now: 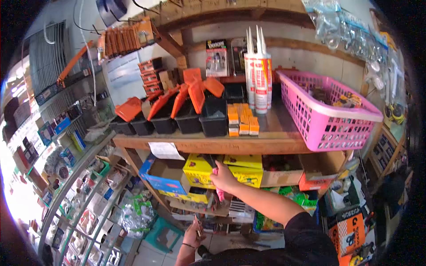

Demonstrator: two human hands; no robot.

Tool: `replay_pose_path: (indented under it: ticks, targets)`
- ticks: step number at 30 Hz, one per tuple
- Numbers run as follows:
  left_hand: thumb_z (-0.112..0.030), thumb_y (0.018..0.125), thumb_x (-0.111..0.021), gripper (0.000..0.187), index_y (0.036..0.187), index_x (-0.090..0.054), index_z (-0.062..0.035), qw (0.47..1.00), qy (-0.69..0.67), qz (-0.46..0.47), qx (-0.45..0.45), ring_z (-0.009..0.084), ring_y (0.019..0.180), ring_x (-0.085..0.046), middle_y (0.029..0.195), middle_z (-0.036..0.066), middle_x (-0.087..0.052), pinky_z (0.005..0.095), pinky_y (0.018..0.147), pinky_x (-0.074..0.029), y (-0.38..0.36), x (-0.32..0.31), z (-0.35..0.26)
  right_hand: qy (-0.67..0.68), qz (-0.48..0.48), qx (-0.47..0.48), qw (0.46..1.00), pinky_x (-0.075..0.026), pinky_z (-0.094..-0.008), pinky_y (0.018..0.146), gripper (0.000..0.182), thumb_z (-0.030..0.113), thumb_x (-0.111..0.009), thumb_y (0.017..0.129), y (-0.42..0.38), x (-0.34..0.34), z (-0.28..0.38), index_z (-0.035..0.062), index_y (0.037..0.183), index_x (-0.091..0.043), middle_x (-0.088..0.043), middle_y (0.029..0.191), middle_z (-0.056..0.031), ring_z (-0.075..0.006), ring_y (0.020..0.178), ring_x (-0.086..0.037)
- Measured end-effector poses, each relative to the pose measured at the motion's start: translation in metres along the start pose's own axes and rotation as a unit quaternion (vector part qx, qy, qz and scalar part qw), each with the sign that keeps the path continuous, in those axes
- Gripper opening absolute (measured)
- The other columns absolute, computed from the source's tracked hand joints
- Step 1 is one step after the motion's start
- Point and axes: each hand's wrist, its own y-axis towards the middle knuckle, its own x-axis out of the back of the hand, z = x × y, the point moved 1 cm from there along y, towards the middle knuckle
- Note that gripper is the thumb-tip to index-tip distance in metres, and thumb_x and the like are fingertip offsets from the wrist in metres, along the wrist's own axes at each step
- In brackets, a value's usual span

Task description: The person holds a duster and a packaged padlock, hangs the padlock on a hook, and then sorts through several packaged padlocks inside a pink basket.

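Observation:
My right hand (224,178) is closed around a long pink item (220,194); its pink part shows above and below the fist, and a dark end points up. It overlaps the yellow carton (199,170) on the lower shelf in this view. Lower down, near my body, my left hand (191,236) has its fingers closed on a thin, narrow item (198,226), whose kind I cannot tell. A blue open box (165,181) stands left of the yellow carton.
Black bins (214,122) with orange lids, small orange boxes (242,119), sealant tubes (261,84) and a pink basket (310,117) line the upper shelf (266,144). A teal stool (160,235) stands on the floor. Glass display shelves (80,197) run along the left.

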Motion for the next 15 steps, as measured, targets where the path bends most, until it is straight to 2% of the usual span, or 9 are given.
replay_pose_path:
  ticks: [1, 2, 4, 5, 7, 10, 12, 13, 15]
  targets:
    - [-0.032, 0.086, -0.043, 0.024, 0.081, -0.051, -0.0107, 1.0, 0.012, 0.011, -0.005, 0.0131, 0.052, -0.047, 0.06, -0.001, -0.048, 0.0265, 0.045, -0.038, 0.0, 0.004, -0.002, -0.123, -0.053, 0.099, 0.986, -0.045, -0.0364, 0.07, 0.058, 0.013, -0.052, 0.068, 0.001, 0.004, 0.01, -0.0065, 0.119, -0.033, -0.054, 0.087, -0.022, -0.0341, 0.074, -0.055]
    - [-0.032, 0.086, -0.043, 0.024, 0.081, -0.051, -0.0107, 1.0, 0.014, 0.016, -0.014, 0.0131, 0.052, -0.047, 0.06, -0.001, -0.048, 0.0265, 0.045, -0.038, 0.006, 0.013, -0.002, -0.069, 0.04, 0.0, 0.997, -0.041, -0.0369, 0.079, 0.058, 0.014, -0.053, 0.067, 0.006, 0.01, 0.016, -0.0068, 0.118, -0.034, -0.051, 0.097, -0.0272, -0.0401, 0.089, -0.05]
    - [-0.022, 0.086, -0.045, 0.018, 0.084, -0.051, -0.005, 0.986, -0.01, 0.164, -0.029, 0.0125, 0.058, -0.053, 0.065, 0.002, -0.053, 0.026, 0.051, -0.043, 0.015, 0.017, -0.01, -0.112, 0.068, 0.005, 0.991, -0.041, -0.0376, 0.08, 0.059, 0.015, -0.053, 0.067, 0.016, 0.009, 0.017, -0.007, 0.118, -0.034, -0.05, 0.099, -0.0283, -0.0392, 0.091, -0.05]
    - [-0.022, 0.086, -0.045, 0.018, 0.084, -0.051, -0.005, 0.985, -0.007, 0.169, -0.036, 0.0125, 0.058, -0.053, 0.065, 0.002, -0.053, 0.026, 0.051, -0.043, 0.021, 0.016, -0.012, -0.156, 0.1, 0.001, 0.983, -0.041, -0.0382, 0.08, 0.06, 0.015, -0.054, 0.067, 0.019, 0.007, 0.017, -0.0073, 0.119, -0.034, -0.048, 0.102, -0.0294, -0.0383, 0.093, -0.05]
    - [-0.016, 0.086, -0.045, 0.014, 0.085, -0.051, -0.0036, 0.992, 0.0, 0.087, -0.095, 0.0108, 0.058, -0.053, 0.067, 0.002, -0.054, 0.024, 0.052, -0.043, 0.014, -0.001, -0.022, -0.197, 0.127, 0.018, 0.972, -0.038, -0.037, 0.086, 0.066, 0.022, -0.054, 0.069, 0.012, 0.01, 0.029, -0.0105, 0.12, -0.03, -0.046, 0.105, -0.031, -0.039, 0.098, -0.047]
    - [-0.013, 0.083, -0.05, 0.01, 0.077, -0.05, -0.0046, 0.986, 0.042, 0.083, -0.141, 0.0089, 0.058, -0.052, 0.065, 0.001, -0.053, 0.0226, 0.052, -0.043, 0.028, 0.003, -0.035, -0.212, 0.182, 0.02, 0.96, -0.037, -0.0367, 0.086, 0.071, 0.026, -0.055, 0.07, 0.001, 0.019, 0.04, -0.0136, 0.12, -0.026, -0.046, 0.106, -0.0311, -0.0387, 0.103, -0.043]
    - [-0.01, 0.08, -0.056, 0.014, 0.07, -0.047, -0.0058, 0.978, 0.114, 0.052, -0.166, 0.0084, 0.054, -0.05, 0.063, 0.0, -0.051, 0.0231, 0.048, -0.041, 0.018, -0.006, -0.054, -0.264, 0.155, 0.04, 0.951, -0.04, -0.038, 0.082, 0.068, 0.028, -0.055, 0.07, -0.007, 0.025, 0.039, -0.0073, 0.122, -0.029, -0.043, 0.111, -0.0246, -0.0355, 0.101, -0.046]
    - [-0.009, 0.079, -0.057, 0.011, 0.073, -0.049, -0.0047, 0.976, 0.064, 0.067, -0.198, 0.0083, 0.052, -0.049, 0.062, 0.0, -0.051, 0.0225, 0.046, -0.04, 0.017, -0.01, -0.061, -0.286, 0.125, 0.045, 0.949, -0.041, -0.0382, 0.081, 0.065, 0.028, -0.055, 0.07, -0.016, 0.032, 0.045, -0.004, 0.122, -0.032, -0.042, 0.113, -0.022, -0.034, 0.1, -0.047]
    - [-0.009, 0.078, -0.058, 0.01, 0.079, -0.051, -0.0022, 0.96, 0.119, 0.067, -0.244, 0.0086, 0.055, -0.052, 0.067, 0.001, -0.055, 0.0214, 0.049, -0.041, -0.019, -0.031, -0.091, -0.308, 0.173, 0.071, 0.933, -0.045, -0.0385, 0.072, 0.052, 0.027, -0.053, 0.073, -0.026, 0.049, 0.065, 0.0031, 0.117, -0.038, -0.039, 0.116, -0.0178, -0.0306, 0.085, -0.054]
